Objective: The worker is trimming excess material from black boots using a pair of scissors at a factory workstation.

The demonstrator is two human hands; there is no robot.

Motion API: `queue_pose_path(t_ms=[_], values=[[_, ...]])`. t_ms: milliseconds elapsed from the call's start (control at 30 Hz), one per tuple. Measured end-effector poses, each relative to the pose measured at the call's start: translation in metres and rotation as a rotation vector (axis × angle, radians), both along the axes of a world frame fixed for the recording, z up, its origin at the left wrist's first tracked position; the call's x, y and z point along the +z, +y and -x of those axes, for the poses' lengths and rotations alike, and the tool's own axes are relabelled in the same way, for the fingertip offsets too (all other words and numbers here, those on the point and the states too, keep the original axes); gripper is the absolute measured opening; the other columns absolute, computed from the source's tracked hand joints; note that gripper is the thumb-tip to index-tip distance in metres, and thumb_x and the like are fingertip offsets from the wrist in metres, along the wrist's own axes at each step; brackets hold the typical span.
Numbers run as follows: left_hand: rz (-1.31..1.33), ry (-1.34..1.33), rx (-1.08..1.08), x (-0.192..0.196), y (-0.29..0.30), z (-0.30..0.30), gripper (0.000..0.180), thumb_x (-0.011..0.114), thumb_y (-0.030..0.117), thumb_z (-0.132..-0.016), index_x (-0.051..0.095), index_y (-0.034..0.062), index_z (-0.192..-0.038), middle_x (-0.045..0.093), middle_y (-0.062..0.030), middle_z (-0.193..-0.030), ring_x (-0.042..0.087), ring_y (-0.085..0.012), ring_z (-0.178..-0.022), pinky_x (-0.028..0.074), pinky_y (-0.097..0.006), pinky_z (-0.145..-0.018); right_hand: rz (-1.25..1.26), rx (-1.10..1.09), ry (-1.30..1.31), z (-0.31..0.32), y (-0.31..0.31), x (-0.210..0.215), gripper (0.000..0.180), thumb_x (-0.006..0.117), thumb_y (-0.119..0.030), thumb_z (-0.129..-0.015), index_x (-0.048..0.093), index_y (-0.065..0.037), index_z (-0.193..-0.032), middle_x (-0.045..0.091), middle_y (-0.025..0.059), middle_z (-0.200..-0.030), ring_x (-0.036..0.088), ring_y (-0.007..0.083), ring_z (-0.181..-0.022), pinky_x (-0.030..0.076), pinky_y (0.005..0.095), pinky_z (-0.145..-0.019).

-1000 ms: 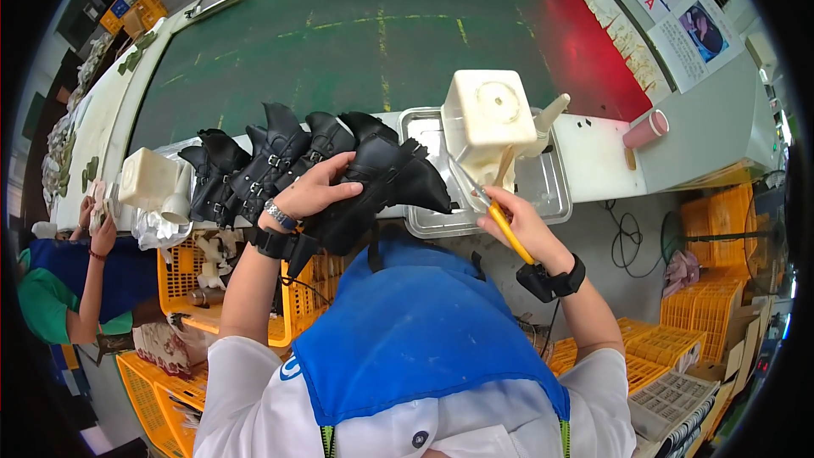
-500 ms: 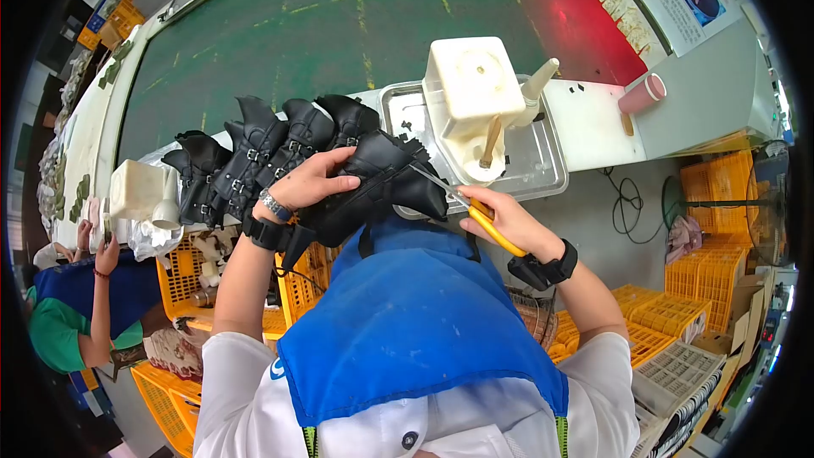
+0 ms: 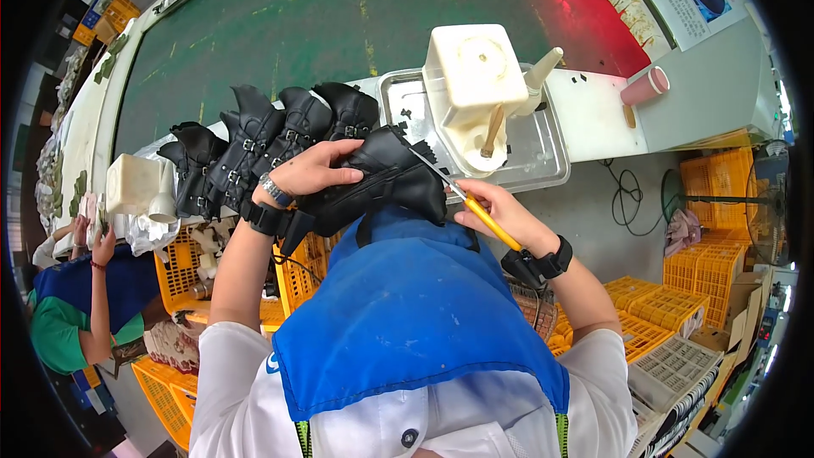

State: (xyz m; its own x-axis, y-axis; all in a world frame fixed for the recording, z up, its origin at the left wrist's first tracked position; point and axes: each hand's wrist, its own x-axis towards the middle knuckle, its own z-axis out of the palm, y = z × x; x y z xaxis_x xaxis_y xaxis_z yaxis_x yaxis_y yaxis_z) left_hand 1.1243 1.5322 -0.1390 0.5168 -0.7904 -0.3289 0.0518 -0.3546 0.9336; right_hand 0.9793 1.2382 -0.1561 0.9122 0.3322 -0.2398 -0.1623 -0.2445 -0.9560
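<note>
A black leather boot (image 3: 390,174) lies on its side over my lap, at the front edge of the bench. My left hand (image 3: 315,174) is closed on its shaft, thumb and fingers gripping the leather. In my right hand (image 3: 504,216) is a pair of yellow-handled scissors (image 3: 483,219), fingers wrapped round the handles. The slim metal blades point up and left, their tips at the boot's jagged top edge. Just left of this boot stand several more black buckled boots (image 3: 246,148) in a row.
Behind my right hand, a metal tray (image 3: 543,171) holds a cream plastic container (image 3: 476,68) with a brush (image 3: 493,129). A pink cup (image 3: 646,86) stands farther right. At left, a co-worker's hand (image 3: 102,246) is near another cream container (image 3: 134,185). Yellow crates (image 3: 649,305) stand below the bench.
The scissors' handles, spread before, are now closer together in my right hand. My left hand keeps its hold on the boot.
</note>
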Motion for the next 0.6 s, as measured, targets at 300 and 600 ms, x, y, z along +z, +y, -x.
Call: queue_pose_path(t_ms=[300, 600], values=[[-0.021, 0.035, -0.020, -0.0068, 0.0018, -0.0062, 0.058, 0.062, 0.019, -0.085, 0.037, -0.0062, -0.130, 0.056, -0.0093, -0.116, 0.051, -0.0126, -0.102, 0.041, -0.026, -0.090, -0.073, 0.017, 0.026, 0.0021, 0.0053, -0.0008, 0.037, 0.062, -0.008, -0.083, 0.051, -0.003, -0.118, 0.044, -0.0039, -0.076, 0.039, 0.0037, -0.071, 0.036, 0.0184, -0.065], [-0.045, 0.055, -0.022, -0.0034, -0.0023, -0.0068, 0.056, 0.062, 0.018, -0.085, 0.039, -0.0061, -0.129, 0.057, -0.0082, -0.114, 0.051, -0.0116, -0.101, 0.041, -0.025, -0.089, -0.174, -0.020, 0.091, 0.0030, 0.0102, -0.0034, 0.038, 0.063, -0.014, -0.083, 0.052, -0.003, -0.118, 0.048, -0.0034, -0.079, 0.041, 0.0036, -0.073, 0.037, 0.0181, -0.066]])
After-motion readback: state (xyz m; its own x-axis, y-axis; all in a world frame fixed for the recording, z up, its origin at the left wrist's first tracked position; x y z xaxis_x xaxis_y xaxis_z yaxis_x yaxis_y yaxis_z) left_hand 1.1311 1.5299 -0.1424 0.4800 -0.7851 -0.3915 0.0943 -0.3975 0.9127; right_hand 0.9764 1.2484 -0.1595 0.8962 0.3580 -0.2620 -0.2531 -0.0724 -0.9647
